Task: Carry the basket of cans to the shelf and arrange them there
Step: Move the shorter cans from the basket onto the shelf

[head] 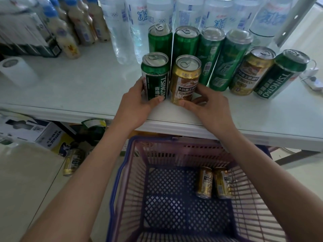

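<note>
the gold can (185, 79) stands upright near the front edge of the white shelf (87, 88), and the right hand (208, 105) is clamped on its lower half, thumb in front and fingers curled round its right side. touching that gold can on its left stands a green tsingtao can (155, 77), also upright, with the left hand (139, 100) wrapped round its base. behind the gold can runs a row of four tall green cans (186, 42), and to its right, well apart, stand a second gold can (250, 72) and another tsingtao can (279, 75), both looking tilted at the wide-angle edge. further behind the gold can are clear water bottles (120, 32); far to its left are cream-coloured bottles (68, 37) and a white paper roll (17, 72). below the gold can, under the shelf's front edge and between the two forearms, sits the purple basket (122, 172), and two small gold cans (204, 182) lie side by side on its mesh floor, near its right wall. down to the left of the gold can, one more can (73, 161) lies on the floor beside cardboard boxes (26, 130).
</note>
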`<action>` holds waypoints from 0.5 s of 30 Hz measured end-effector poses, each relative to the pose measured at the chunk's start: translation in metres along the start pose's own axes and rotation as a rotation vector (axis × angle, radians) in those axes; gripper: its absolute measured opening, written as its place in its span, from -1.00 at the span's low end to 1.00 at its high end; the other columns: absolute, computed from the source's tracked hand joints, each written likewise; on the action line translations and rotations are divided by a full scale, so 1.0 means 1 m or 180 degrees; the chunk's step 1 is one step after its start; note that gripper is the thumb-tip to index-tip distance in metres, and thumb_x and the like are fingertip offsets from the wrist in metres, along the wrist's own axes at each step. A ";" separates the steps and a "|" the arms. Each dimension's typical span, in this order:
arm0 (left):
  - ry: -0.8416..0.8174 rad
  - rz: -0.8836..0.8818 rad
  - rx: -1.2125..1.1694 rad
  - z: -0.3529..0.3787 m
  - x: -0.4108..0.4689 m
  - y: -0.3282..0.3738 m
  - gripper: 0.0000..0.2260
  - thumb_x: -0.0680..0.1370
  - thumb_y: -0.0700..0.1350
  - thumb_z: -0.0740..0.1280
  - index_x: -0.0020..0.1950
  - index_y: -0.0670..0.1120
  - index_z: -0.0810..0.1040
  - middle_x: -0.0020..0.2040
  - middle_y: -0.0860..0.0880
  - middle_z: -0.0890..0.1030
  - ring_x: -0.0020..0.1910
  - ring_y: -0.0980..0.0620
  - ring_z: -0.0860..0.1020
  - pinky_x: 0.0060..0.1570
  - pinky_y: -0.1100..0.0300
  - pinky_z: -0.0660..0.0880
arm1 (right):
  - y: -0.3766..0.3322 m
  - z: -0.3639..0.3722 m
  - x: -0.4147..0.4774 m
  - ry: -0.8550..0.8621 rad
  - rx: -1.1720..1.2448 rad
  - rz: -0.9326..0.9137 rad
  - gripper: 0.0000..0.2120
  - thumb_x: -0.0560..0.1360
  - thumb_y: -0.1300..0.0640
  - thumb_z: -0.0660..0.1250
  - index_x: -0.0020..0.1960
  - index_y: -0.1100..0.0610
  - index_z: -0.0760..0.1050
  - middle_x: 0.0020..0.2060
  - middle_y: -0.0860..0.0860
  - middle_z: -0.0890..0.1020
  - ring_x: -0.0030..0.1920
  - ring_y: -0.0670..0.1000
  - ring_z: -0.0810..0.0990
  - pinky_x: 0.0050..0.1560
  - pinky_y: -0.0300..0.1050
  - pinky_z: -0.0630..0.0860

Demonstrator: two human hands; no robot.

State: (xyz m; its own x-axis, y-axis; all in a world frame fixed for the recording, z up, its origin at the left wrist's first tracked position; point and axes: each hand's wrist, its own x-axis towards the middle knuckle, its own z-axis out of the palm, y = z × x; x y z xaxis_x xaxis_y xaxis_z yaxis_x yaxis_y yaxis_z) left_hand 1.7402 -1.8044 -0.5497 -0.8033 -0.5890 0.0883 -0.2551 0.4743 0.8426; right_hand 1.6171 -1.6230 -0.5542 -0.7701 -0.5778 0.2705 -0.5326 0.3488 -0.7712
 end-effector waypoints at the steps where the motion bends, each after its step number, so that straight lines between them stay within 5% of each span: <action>1: -0.0008 -0.0010 -0.0034 -0.001 0.001 -0.001 -0.43 0.50 0.09 0.50 0.47 0.08 0.42 0.41 0.09 0.54 0.29 0.20 0.46 0.22 0.27 0.37 | 0.000 0.000 0.001 -0.0044 0.0001 0.0017 -0.44 0.40 -0.27 0.51 0.35 -0.14 0.57 0.06 -0.30 0.68 -0.10 -0.34 0.62 -0.15 -0.59 0.39; 11: -0.0133 -0.0132 -0.0067 -0.006 -0.004 0.004 -0.40 0.46 0.05 0.54 0.46 0.05 0.46 0.39 0.05 0.57 0.36 0.04 0.52 0.39 0.00 0.45 | -0.004 0.001 0.001 -0.0090 -0.0094 0.0257 -0.43 0.38 -0.23 0.55 0.33 -0.06 0.61 0.13 -0.20 0.70 -0.12 -0.28 0.63 -0.17 -0.62 0.37; 15: 0.0290 -0.0420 0.0249 -0.001 -0.016 0.013 -0.33 0.41 -0.01 0.57 0.42 -0.09 0.34 0.31 -0.07 0.50 0.24 -0.02 0.53 0.18 0.11 0.48 | -0.003 -0.006 -0.003 -0.0126 -0.0009 0.0455 -0.48 0.37 -0.08 0.61 0.29 -0.01 0.61 -0.02 -0.22 0.70 -0.18 -0.38 0.63 -0.17 -0.59 0.43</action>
State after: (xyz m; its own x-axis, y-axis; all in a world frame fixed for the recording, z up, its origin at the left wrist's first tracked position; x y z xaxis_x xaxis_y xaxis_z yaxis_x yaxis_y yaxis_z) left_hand 1.7501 -1.7895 -0.5399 -0.7089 -0.7046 0.0305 -0.3989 0.4362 0.8066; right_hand 1.6186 -1.6176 -0.5492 -0.8237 -0.5507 0.1352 -0.4196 0.4317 -0.7985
